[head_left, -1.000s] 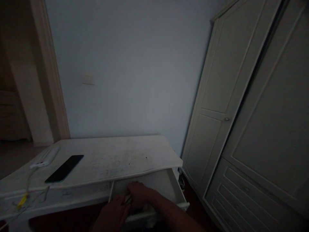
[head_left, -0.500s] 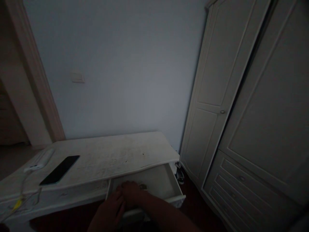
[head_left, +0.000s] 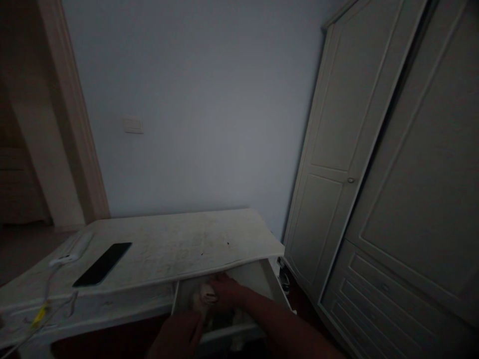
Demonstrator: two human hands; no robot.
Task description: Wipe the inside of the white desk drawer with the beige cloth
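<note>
In the head view a white desk drawer (head_left: 258, 279) is pulled out, and both of my hands are inside or over it. My right hand (head_left: 226, 291) is curled against a pale, rolled-up bundle (head_left: 205, 298) that looks like folded cloth; its exact kind is too dim to make out. Lower down, my left hand (head_left: 181, 329) reaches to the near side of that bundle, its fingertips dark and blurred. A dark flat thing (head_left: 223, 319) lies in the front of the drawer beneath my right hand.
The drawer belongs to a worn white desk (head_left: 164, 234). On it lie a black phone (head_left: 103, 264) and a white power strip (head_left: 73, 249), whose cable bears a yellow tag (head_left: 40, 315). A wardrobe (head_left: 329, 199) stands at right, with shoes (head_left: 285, 281) on the floor beside the desk.
My hands were close together over the drawer's left part. Now my right hand has shifted right and farther in, my left lies lower, and the pale bundle shows between them.
</note>
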